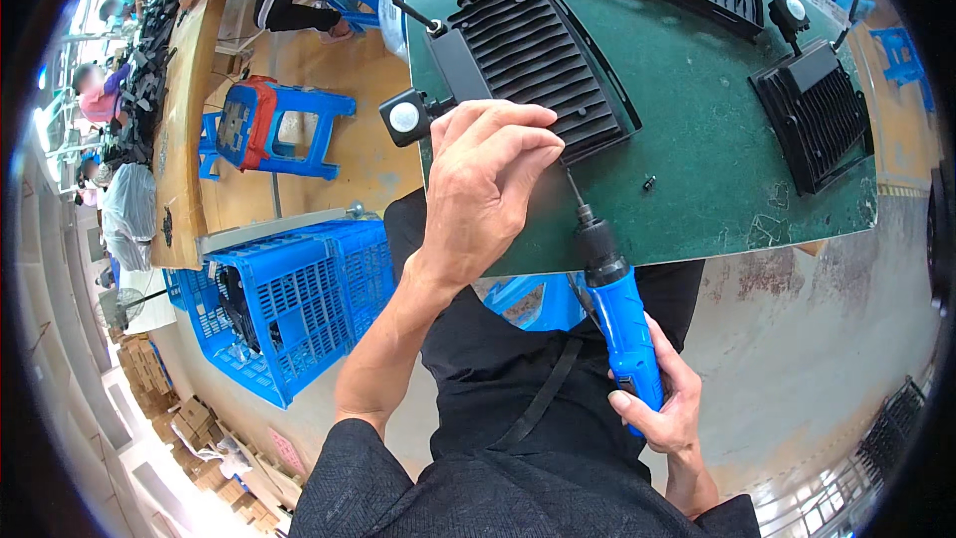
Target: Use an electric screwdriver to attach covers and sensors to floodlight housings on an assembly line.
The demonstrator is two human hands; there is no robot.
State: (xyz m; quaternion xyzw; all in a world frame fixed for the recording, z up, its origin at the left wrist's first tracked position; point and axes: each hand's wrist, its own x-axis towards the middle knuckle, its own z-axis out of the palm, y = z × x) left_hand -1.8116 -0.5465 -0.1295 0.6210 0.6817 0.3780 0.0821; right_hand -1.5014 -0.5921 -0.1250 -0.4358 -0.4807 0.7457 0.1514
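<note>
Plainly, the driver (625,329) is clasped by the right hand (672,408); the left hand's (480,184) fingertips are bunched, hold unclear. On the table (702,134), the lamp (528,52), probably heavy, is best lifted by its frame (634,123).

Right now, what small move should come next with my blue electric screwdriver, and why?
Perhaps steady the screwdriver in your right hand before advancing: its thin metal bit points toward the black finned housing, and your left hand is close to the tip.
</note>
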